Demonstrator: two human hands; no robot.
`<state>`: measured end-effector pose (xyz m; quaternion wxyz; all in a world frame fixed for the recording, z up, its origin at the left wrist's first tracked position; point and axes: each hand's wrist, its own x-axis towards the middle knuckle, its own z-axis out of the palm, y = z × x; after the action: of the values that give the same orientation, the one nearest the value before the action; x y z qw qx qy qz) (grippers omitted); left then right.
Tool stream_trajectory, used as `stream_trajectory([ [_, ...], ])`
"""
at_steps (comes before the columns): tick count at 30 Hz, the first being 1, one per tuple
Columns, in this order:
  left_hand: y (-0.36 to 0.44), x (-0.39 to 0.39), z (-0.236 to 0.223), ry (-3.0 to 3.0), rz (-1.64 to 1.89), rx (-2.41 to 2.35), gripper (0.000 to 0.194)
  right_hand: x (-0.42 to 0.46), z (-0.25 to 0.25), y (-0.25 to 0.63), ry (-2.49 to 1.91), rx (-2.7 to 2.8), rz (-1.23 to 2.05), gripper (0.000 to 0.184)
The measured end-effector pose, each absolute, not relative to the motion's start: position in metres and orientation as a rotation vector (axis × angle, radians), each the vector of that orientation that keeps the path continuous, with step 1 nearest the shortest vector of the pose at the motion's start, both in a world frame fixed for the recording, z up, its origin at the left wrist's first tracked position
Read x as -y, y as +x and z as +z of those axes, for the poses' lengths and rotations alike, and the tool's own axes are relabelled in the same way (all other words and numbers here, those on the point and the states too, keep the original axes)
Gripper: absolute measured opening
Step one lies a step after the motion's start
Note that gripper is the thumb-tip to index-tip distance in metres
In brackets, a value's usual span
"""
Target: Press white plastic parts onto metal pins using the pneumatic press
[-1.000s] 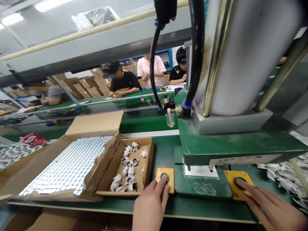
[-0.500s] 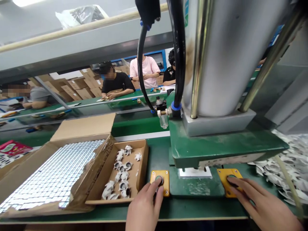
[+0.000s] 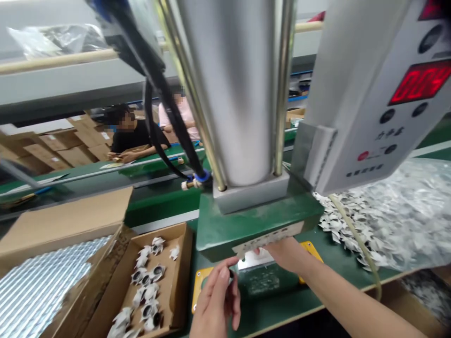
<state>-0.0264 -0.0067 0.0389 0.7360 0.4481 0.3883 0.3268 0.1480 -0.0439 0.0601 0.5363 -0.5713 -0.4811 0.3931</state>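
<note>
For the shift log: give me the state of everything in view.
Left hand: raised, fingers curled over the yellow button plate
Right hand: reaching under the green press head, fingertips hidden
Digital counter: lit red
Cardboard tray: open-topped, holding white parts

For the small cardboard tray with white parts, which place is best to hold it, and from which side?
Probably pinch the tray's right wall from the right with the left hand: that wall stands free of parts, and this hand is nearest.
</note>
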Motion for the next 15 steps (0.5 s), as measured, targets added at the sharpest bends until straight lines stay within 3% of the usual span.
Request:
stream_trajectory([
  [7, -0.022, 0.003, 0.027, 0.992, 0.711, -0.889, 0.045, 0.045, 0.074, 0.150, -1.469, 1.079, 1.015, 0.022],
  [15, -0.010, 0.002, 0.028, 0.909, 0.736, -0.867, 0.032, 0.067, 0.066, 0.151, -1.632, 0.993, 1.031, 0.021],
])
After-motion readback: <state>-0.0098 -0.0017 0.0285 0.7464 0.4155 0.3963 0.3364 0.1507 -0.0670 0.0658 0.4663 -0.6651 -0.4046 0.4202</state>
